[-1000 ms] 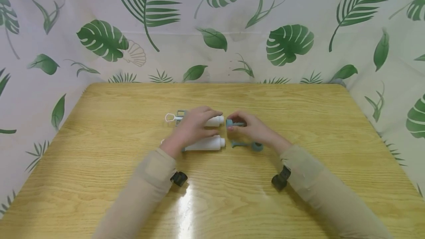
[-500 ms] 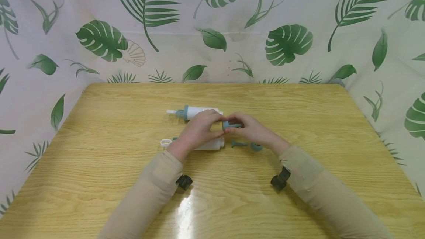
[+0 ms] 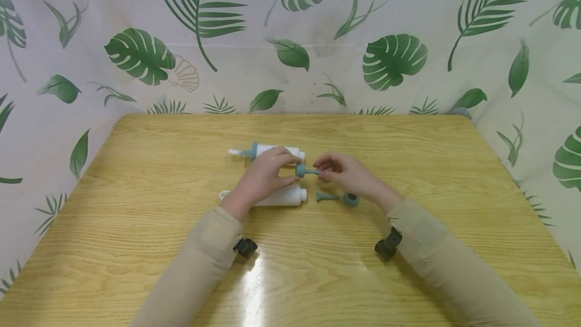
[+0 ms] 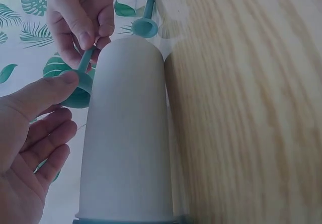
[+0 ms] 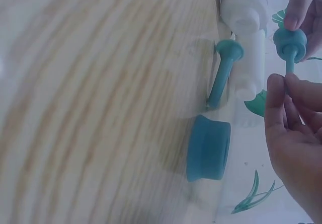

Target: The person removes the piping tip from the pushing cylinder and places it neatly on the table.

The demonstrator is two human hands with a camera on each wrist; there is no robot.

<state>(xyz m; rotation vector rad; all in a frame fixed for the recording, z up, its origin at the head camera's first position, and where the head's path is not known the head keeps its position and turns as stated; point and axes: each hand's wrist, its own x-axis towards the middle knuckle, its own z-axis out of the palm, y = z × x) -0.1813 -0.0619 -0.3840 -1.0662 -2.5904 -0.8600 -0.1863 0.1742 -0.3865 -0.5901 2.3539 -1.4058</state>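
My left hand (image 3: 265,178) pinches a teal cap (image 3: 300,170) between thumb and fingers. From that cap a thin teal nozzle (image 3: 312,171) sticks out to the right, its tip pinched by my right hand (image 3: 346,173). Seen from the right wrist, the rounded cap (image 5: 290,40) sits above the nozzle stem. Under my left hand lies a white tube (image 3: 283,196), its narrow neck pointing right. Farther back is a second white tube (image 3: 278,151) with a teal collar and white pull handle. My left forearm and hand hide part of the front tube.
Right of the front tube lie a loose teal nozzle (image 3: 327,197) and a teal ring cap (image 3: 351,200) with a hole. Everything rests on a wooden table (image 3: 408,150). Behind it hangs a leaf-patterned cloth (image 3: 327,49).
The back tube has shifted away from me and rolled. My left hand has left the tubes and taken hold of the cap; my right fingers have slid from the cap to the nozzle's tip.
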